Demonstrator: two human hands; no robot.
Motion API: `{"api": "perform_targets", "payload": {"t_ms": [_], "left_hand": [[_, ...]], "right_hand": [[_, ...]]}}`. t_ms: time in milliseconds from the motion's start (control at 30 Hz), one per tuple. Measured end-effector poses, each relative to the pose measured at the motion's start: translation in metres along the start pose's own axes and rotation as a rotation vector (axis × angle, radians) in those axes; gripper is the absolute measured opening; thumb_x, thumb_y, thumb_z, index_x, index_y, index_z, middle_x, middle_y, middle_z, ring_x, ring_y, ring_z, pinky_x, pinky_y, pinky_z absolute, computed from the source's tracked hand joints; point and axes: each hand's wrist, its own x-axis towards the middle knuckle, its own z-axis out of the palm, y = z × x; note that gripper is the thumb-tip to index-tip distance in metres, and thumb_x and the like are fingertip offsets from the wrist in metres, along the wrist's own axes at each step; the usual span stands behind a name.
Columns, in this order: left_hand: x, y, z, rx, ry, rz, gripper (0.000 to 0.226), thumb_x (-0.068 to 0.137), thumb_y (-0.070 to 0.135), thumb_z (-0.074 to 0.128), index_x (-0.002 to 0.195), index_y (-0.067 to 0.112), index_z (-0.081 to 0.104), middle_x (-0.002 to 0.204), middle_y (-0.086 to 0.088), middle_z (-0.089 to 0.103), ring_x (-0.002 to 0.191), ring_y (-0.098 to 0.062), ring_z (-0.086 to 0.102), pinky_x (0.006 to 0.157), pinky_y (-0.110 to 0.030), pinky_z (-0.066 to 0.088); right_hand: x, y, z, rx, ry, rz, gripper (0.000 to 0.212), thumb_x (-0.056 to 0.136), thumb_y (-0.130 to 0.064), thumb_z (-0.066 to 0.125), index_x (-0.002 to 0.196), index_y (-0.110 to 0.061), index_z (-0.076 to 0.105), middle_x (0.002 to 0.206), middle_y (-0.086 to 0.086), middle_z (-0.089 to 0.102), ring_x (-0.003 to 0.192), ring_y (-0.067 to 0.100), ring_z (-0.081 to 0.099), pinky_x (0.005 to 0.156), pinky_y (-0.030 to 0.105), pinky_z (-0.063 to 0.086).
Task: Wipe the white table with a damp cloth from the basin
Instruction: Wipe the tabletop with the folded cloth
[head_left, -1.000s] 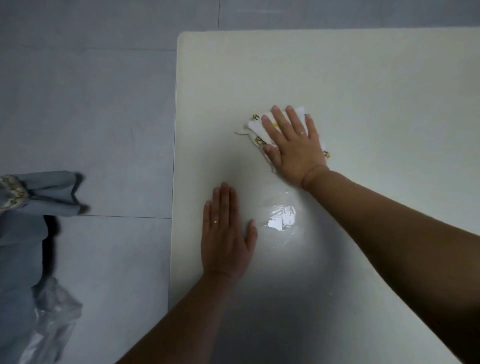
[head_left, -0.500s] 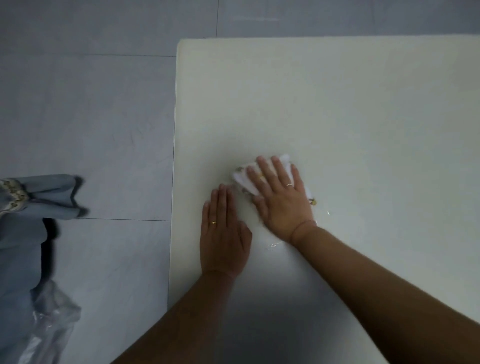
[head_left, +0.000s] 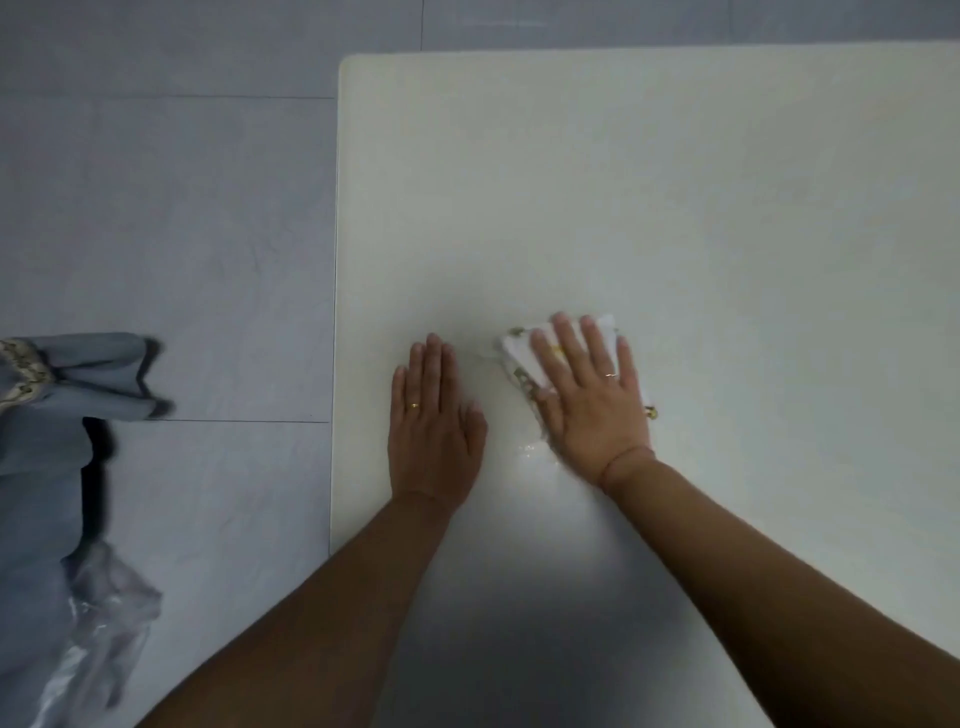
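The white table (head_left: 675, 182) fills the middle and right of the head view. A white damp cloth (head_left: 519, 351) with small yellow and green prints lies flat on it. My right hand (head_left: 592, 400) presses down on the cloth, palm flat and fingers spread, covering most of it. My left hand (head_left: 434, 421) rests flat on the bare tabletop just left of the cloth, holding nothing. A wet sheen (head_left: 530, 449) shows on the table by my right wrist. No basin is in view.
The table's left edge (head_left: 335, 312) and far edge border a grey tiled floor (head_left: 182, 208). Blue-grey fabric (head_left: 62, 384) hangs at the far left, with a clear plastic bag (head_left: 98, 623) below it.
My right hand slid the cloth across the table toward me, then slightly to the right. My left hand stayed in place.
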Motion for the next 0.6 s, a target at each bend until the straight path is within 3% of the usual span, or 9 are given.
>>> {"api": "perform_targets", "payload": {"t_ms": [100, 200, 267, 333, 433, 500, 600], "left_hand": [[-0.018, -0.004, -0.001, 0.028, -0.011, 0.034, 0.060, 0.095, 0.030, 0.028, 0.146, -0.002, 0.029, 0.155, -0.017, 0.024, 0.145, -0.031, 0.020, 0.119, -0.044, 0.015], [-0.069, -0.002, 0.005, -0.022, -0.006, 0.037, 0.059, 0.096, 0.030, 0.032, 0.146, 0.000, 0.029, 0.156, -0.015, 0.024, 0.146, -0.028, 0.019, 0.118, -0.044, 0.017], [-0.103, 0.003, 0.011, -0.046, -0.022, 0.006, 0.059, 0.095, 0.031, 0.033, 0.145, 0.000, 0.031, 0.155, -0.015, 0.026, 0.145, -0.028, 0.022, 0.117, -0.045, 0.020], [-0.120, 0.005, 0.016, -0.026, -0.049, -0.031, 0.059, 0.095, 0.032, 0.031, 0.145, 0.001, 0.031, 0.154, -0.015, 0.025, 0.144, -0.028, 0.023, 0.116, -0.047, 0.021], [-0.120, 0.004, 0.018, 0.003, -0.057, -0.037, 0.061, 0.093, 0.032, 0.031, 0.146, 0.001, 0.030, 0.155, -0.015, 0.026, 0.145, -0.027, 0.021, 0.116, -0.047, 0.020], [-0.120, 0.004, 0.017, 0.000, -0.075, -0.042, 0.062, 0.093, 0.033, 0.031, 0.147, 0.002, 0.029, 0.156, -0.014, 0.025, 0.145, -0.027, 0.019, 0.117, -0.046, 0.018], [-0.120, 0.004, 0.018, 0.010, -0.086, -0.042, 0.065, 0.092, 0.035, 0.031, 0.149, 0.003, 0.024, 0.157, -0.013, 0.021, 0.147, -0.026, 0.016, 0.119, -0.045, 0.015]], "right_hand": [[-0.008, 0.026, -0.002, 0.070, 0.001, 0.296, 0.057, 0.095, -0.042, 0.014, 0.150, -0.030, 0.004, 0.160, -0.001, -0.001, 0.147, 0.022, -0.006, 0.117, 0.047, -0.006], [-0.010, -0.014, 0.001, 0.159, 0.029, 0.511, 0.059, 0.096, -0.040, 0.020, 0.151, -0.027, 0.004, 0.160, 0.003, -0.002, 0.146, 0.027, -0.006, 0.116, 0.051, -0.008], [-0.025, -0.057, 0.007, 0.143, 0.023, 0.403, 0.059, 0.096, -0.042, 0.023, 0.151, -0.025, 0.009, 0.160, 0.006, 0.005, 0.146, 0.032, 0.001, 0.115, 0.054, -0.006], [-0.051, -0.084, 0.012, 0.092, -0.013, 0.150, 0.058, 0.095, -0.042, 0.027, 0.150, -0.025, 0.017, 0.158, 0.007, 0.015, 0.145, 0.034, 0.010, 0.116, 0.056, 0.002], [-0.061, -0.053, 0.016, 0.020, -0.007, -0.104, 0.057, 0.093, -0.040, 0.030, 0.148, -0.026, 0.024, 0.157, 0.005, 0.022, 0.144, 0.032, 0.019, 0.116, 0.054, 0.014], [-0.063, -0.017, 0.012, 0.002, -0.004, -0.014, 0.058, 0.093, -0.039, 0.027, 0.149, -0.025, 0.022, 0.157, 0.004, 0.020, 0.145, 0.030, 0.016, 0.116, 0.052, 0.010], [-0.062, 0.015, 0.007, 0.079, 0.002, 0.315, 0.058, 0.094, -0.041, 0.016, 0.150, -0.028, 0.009, 0.160, 0.001, 0.006, 0.147, 0.025, 0.001, 0.118, 0.049, 0.000]]}}
